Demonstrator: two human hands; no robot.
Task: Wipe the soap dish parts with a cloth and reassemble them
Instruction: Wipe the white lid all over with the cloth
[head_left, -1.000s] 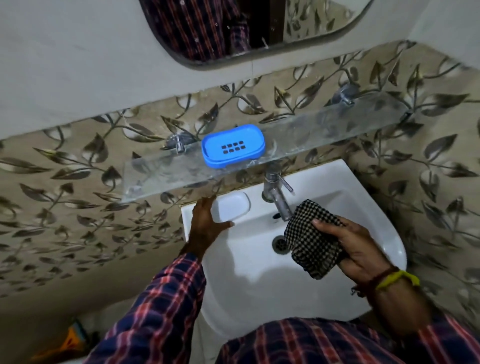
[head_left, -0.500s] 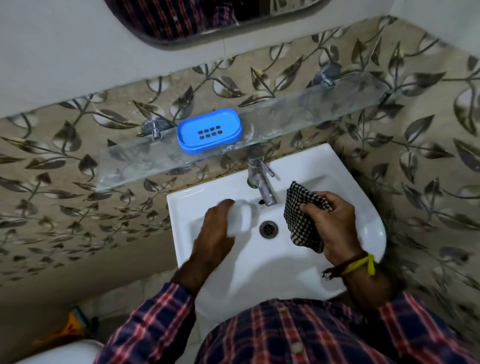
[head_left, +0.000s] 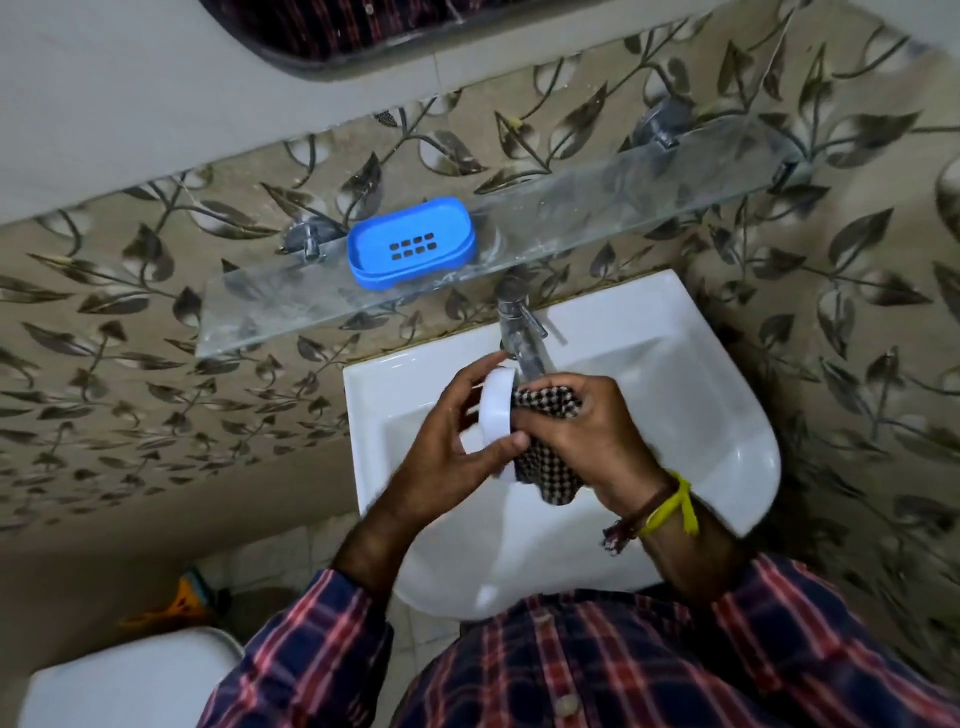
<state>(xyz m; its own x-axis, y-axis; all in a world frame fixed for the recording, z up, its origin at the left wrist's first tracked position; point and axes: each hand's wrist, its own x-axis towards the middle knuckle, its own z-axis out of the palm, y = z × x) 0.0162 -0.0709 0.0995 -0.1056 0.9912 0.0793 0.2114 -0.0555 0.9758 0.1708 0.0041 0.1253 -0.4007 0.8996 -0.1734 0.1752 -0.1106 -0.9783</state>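
1. Centre of frame, above the sink (head_left: 691, 415): left hand (head_left: 441, 447) grips the white soap dish part (head_left: 496, 415) on edge, thumb curled over its lower rim, fingertips at its top.
2. Right hand (head_left: 587, 436) clutches the checked cloth (head_left: 545, 467), pressed against the white part's right face.
3. Tap (head_left: 522, 332) stands just behind the hands.
4. Blue soap dish part (head_left: 410, 241) lies on the glass shelf (head_left: 597, 208), upper centre.

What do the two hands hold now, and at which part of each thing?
The left hand grips the white dish part by its long edges. The right hand holds the bunched checked cloth against it.
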